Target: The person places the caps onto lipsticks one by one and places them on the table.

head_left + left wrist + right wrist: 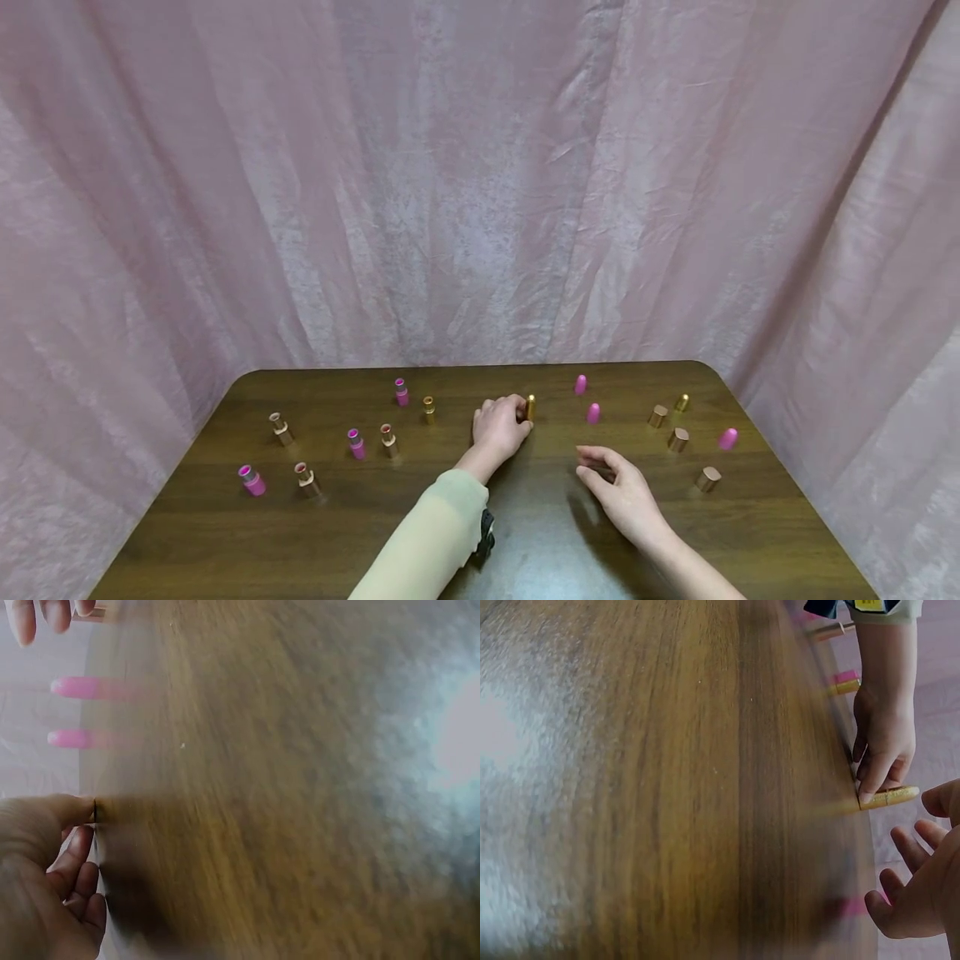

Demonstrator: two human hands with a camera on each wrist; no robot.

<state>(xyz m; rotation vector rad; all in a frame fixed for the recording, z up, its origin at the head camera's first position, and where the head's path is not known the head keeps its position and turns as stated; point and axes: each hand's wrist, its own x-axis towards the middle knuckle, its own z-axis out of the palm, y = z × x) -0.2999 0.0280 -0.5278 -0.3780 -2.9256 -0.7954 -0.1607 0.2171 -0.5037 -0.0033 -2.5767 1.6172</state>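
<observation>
My left hand (pixel 501 429) reaches to the middle of the table and pinches the lower part of an upright gold lipstick tube (pixel 530 407). In the right wrist view, the gold tube (pixel 889 796) has a rounded top and a seam partway along it, with the left thumb and fingers at its base. My right hand (pixel 618 496) hovers over the table nearer to me, its fingers loosely bent and apart, holding nothing. Beyond it stand two pink rounded caps (pixel 593 413). A gold lipstick base (pixel 429 410) stands to the left of the left hand.
On the left stand several uncapped lipstick bases, pink (pixel 357 444) and rose gold (pixel 306 479). Toward the right are rose-gold caps (pixel 678 440), a small gold cap (pixel 682 402) and another pink cap (pixel 728 438). A pink curtain (pixel 480 208) hangs behind the wooden table (pixel 540 550).
</observation>
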